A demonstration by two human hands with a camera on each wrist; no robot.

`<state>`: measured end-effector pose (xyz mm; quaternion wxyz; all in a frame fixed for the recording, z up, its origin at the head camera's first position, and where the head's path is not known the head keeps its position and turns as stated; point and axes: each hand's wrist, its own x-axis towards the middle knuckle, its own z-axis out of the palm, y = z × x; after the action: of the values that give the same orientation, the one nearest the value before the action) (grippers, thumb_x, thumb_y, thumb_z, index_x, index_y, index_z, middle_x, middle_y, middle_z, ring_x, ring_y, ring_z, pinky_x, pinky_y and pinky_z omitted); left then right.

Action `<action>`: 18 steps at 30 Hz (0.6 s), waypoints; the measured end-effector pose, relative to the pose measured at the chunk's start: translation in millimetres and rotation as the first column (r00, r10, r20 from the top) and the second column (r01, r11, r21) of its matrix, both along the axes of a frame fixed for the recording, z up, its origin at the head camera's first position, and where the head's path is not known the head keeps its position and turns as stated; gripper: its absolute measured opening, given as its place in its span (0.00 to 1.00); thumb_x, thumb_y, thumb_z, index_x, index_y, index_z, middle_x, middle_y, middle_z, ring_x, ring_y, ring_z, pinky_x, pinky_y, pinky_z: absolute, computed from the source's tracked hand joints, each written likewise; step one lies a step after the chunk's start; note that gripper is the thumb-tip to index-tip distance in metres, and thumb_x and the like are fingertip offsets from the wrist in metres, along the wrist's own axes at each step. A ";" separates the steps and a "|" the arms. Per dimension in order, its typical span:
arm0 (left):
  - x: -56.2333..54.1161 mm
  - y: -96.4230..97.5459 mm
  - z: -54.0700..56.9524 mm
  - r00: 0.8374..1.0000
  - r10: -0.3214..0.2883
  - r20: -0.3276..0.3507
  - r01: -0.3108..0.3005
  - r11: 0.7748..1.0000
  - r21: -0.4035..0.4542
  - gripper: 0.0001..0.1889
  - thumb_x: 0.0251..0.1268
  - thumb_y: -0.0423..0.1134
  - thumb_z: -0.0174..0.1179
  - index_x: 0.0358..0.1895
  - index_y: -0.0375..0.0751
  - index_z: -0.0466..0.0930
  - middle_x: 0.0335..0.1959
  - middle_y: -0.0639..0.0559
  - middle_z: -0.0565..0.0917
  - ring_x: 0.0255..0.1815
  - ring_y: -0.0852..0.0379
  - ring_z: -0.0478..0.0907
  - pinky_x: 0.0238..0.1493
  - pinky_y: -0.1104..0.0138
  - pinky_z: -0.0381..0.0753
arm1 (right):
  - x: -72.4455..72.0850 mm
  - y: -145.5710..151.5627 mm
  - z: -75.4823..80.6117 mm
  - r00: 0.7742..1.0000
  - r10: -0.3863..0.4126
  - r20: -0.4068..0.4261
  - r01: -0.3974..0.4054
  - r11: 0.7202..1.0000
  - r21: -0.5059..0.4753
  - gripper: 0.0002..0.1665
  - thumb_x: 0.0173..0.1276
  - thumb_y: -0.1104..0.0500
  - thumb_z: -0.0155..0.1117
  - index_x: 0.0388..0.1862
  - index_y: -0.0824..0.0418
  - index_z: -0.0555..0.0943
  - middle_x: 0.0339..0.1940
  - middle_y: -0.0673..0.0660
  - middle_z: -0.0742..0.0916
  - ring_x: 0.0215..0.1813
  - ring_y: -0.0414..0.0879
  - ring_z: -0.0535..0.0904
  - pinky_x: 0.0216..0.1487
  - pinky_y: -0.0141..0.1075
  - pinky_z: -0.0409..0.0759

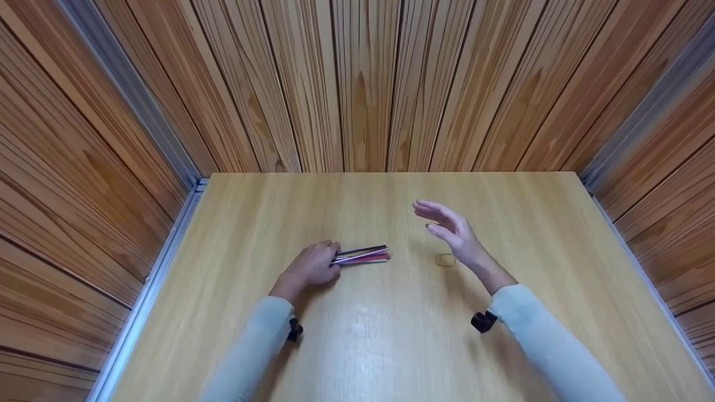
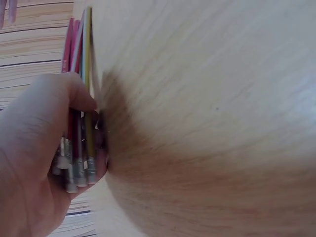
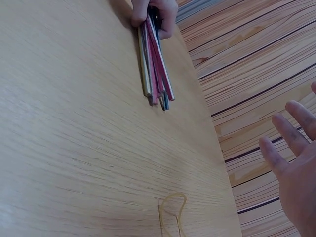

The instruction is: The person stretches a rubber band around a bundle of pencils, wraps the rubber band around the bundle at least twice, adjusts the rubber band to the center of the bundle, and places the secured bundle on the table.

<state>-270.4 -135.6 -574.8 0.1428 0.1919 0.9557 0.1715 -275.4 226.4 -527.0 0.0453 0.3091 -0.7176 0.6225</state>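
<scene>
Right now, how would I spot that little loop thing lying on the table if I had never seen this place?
Start at the light wooden table and find the raised, open right hand. Just below its wrist lies a rubber band, flat on the wood. Unlike the bundle of coloured pencils gripped by the left hand, it is a thin, pale, empty loop that nothing touches.
</scene>
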 end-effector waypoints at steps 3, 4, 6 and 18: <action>-1.0 -0.4 -1.7 1.000 -0.012 -0.015 0.012 1.000 0.005 0.25 0.84 0.43 0.61 0.76 0.37 0.76 0.53 0.40 0.86 0.48 0.45 0.79 0.60 0.51 0.82 | 0.3 1.2 0.0 1.000 -0.004 0.008 0.004 1.000 0.001 0.29 0.83 0.72 0.54 0.80 0.76 0.73 0.78 0.72 0.83 0.78 0.43 0.84 0.77 0.28 0.79; -1.3 -0.8 -2.4 1.000 -0.019 -0.023 0.019 1.000 0.009 0.24 0.84 0.43 0.60 0.75 0.38 0.76 0.50 0.40 0.86 0.47 0.46 0.78 0.59 0.51 0.81 | 0.2 1.3 -0.1 1.000 -0.005 0.010 0.005 1.000 0.003 0.29 0.83 0.72 0.54 0.80 0.76 0.73 0.78 0.72 0.83 0.78 0.42 0.84 0.77 0.28 0.79; -2.0 -1.6 -3.9 0.999 -0.027 -0.031 0.027 0.999 0.026 0.21 0.84 0.43 0.60 0.72 0.39 0.77 0.45 0.43 0.85 0.44 0.47 0.77 0.56 0.53 0.79 | 0.1 1.9 0.0 1.000 -0.005 0.012 0.005 1.000 0.010 0.30 0.83 0.72 0.54 0.81 0.76 0.73 0.78 0.72 0.83 0.78 0.42 0.84 0.77 0.28 0.79; -4.2 -5.4 2.1 1.000 -0.006 0.012 0.006 1.000 0.017 0.29 0.87 0.47 0.60 0.83 0.42 0.72 0.52 0.42 0.85 0.52 0.46 0.78 0.62 0.51 0.79 | 1.2 3.0 15.2 1.000 -0.013 0.016 0.013 1.000 0.012 0.30 0.83 0.73 0.51 0.82 0.75 0.72 0.80 0.80 0.78 0.80 0.41 0.82 0.76 0.29 0.80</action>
<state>-274.6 -141.0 -572.6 0.1472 0.1950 0.9527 0.1805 -274.2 229.4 -511.8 0.0417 0.2999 -0.7237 0.6202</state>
